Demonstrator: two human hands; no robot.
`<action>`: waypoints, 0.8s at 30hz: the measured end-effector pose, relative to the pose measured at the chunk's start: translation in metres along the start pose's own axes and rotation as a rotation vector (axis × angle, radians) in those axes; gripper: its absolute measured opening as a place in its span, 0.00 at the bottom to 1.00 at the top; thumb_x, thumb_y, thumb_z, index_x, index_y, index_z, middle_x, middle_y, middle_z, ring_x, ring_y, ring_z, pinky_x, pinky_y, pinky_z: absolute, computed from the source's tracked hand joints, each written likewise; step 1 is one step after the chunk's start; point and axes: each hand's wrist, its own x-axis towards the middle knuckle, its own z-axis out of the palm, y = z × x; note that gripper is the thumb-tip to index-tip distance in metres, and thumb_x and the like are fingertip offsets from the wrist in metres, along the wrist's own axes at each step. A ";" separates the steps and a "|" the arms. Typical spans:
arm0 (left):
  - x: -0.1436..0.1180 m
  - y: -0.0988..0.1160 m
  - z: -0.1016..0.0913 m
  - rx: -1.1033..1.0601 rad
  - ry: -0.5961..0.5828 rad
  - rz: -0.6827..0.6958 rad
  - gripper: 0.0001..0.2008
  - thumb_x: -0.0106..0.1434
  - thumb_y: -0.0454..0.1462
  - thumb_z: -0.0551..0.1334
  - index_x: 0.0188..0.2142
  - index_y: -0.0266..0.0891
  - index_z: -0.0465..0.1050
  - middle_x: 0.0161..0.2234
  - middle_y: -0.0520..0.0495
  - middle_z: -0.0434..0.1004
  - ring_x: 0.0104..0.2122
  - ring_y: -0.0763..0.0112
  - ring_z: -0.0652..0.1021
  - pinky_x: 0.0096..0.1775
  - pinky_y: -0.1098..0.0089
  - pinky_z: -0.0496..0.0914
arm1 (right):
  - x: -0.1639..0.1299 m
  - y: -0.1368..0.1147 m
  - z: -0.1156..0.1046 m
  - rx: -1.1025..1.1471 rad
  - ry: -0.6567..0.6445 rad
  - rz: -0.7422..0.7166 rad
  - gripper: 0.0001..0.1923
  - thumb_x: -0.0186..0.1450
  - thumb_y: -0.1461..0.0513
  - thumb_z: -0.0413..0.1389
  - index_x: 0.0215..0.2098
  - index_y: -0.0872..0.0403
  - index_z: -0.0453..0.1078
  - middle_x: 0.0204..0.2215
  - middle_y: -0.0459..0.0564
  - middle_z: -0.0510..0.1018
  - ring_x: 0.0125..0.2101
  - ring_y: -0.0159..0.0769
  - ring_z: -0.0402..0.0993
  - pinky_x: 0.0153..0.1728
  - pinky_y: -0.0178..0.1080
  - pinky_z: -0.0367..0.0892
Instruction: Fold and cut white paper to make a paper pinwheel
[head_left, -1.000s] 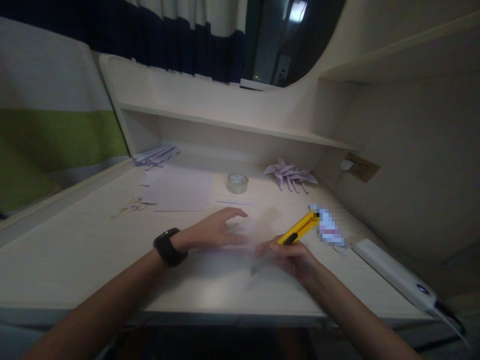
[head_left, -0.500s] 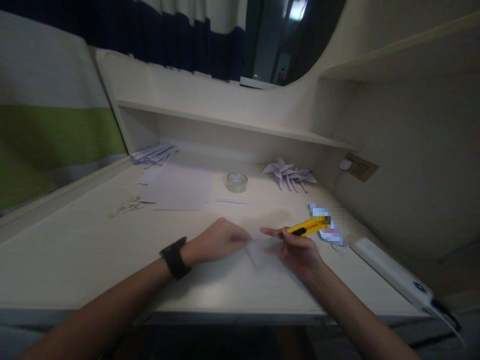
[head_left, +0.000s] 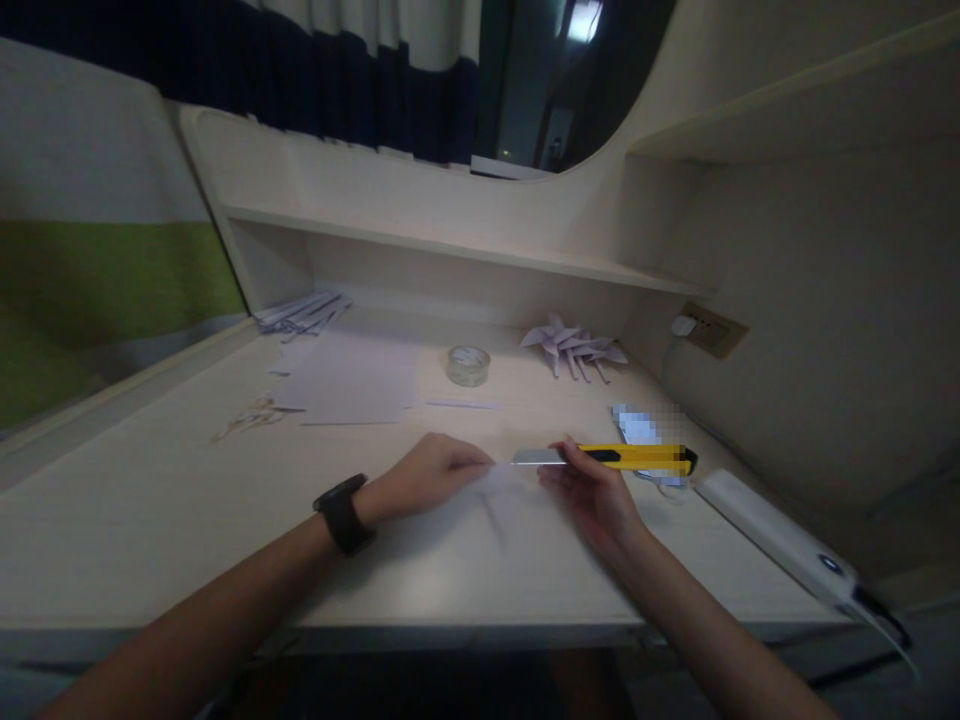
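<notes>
Above the middle of the desk, my left hand [head_left: 435, 475] is closed, pinching a small piece of white paper [head_left: 501, 490] at its edge. The paper is blurred, so its folds cannot be made out. My right hand [head_left: 596, 495] grips a yellow utility knife [head_left: 637, 458] by its front part. The knife lies nearly level, and its bare blade points left toward the paper's upper edge; whether it touches cannot be told. A black watch [head_left: 345, 513] is on my left wrist.
Behind the hands are a tape roll [head_left: 468, 366], a thin paper stick [head_left: 463, 405] and paper pinwheels [head_left: 571, 347]. Paper sheets [head_left: 360, 375], cotton swabs [head_left: 251, 415] and rolled paper sticks [head_left: 304, 313] lie left. A phone [head_left: 637, 425] and white power strip [head_left: 780, 545] lie right.
The knife has swung level, with its blade now plainly showing and pointing left. My right hand has moved slightly off the paper, which now hangs from my left hand.
</notes>
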 end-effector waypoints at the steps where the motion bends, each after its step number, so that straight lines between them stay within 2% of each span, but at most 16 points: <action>1: 0.000 0.000 0.000 -0.007 0.006 -0.003 0.13 0.66 0.40 0.54 0.41 0.40 0.77 0.36 0.47 0.80 0.34 0.69 0.77 0.36 0.70 0.67 | 0.000 0.000 0.000 0.004 0.002 0.005 0.08 0.53 0.60 0.65 0.30 0.54 0.74 0.25 0.46 0.81 0.24 0.33 0.78 0.28 0.32 0.75; 6: 0.001 0.000 0.003 -0.031 0.081 -0.012 0.14 0.66 0.39 0.53 0.43 0.40 0.75 0.40 0.46 0.79 0.38 0.68 0.76 0.40 0.68 0.67 | -0.001 0.001 0.001 0.029 0.024 0.005 0.09 0.52 0.60 0.65 0.30 0.55 0.74 0.25 0.46 0.80 0.23 0.33 0.78 0.26 0.31 0.75; 12: -0.002 -0.004 0.008 -0.015 0.101 -0.071 0.13 0.62 0.40 0.57 0.44 0.39 0.74 0.34 0.46 0.79 0.31 0.69 0.76 0.34 0.69 0.68 | 0.000 0.002 0.000 0.039 0.049 -0.008 0.08 0.52 0.62 0.65 0.31 0.55 0.75 0.27 0.47 0.81 0.24 0.35 0.78 0.25 0.32 0.75; 19: -0.006 -0.002 0.018 0.197 0.044 0.121 0.09 0.64 0.37 0.55 0.37 0.39 0.75 0.33 0.45 0.77 0.33 0.67 0.75 0.36 0.68 0.66 | -0.002 0.002 0.002 -0.004 0.056 -0.048 0.11 0.50 0.61 0.67 0.31 0.54 0.74 0.27 0.45 0.80 0.23 0.32 0.78 0.26 0.30 0.75; 24: -0.015 0.003 0.023 0.170 -0.026 0.174 0.09 0.64 0.38 0.56 0.35 0.40 0.74 0.34 0.44 0.76 0.36 0.65 0.74 0.42 0.64 0.64 | -0.013 0.005 0.001 -0.087 0.139 -0.114 0.14 0.49 0.59 0.68 0.30 0.56 0.74 0.26 0.46 0.80 0.23 0.34 0.78 0.26 0.32 0.75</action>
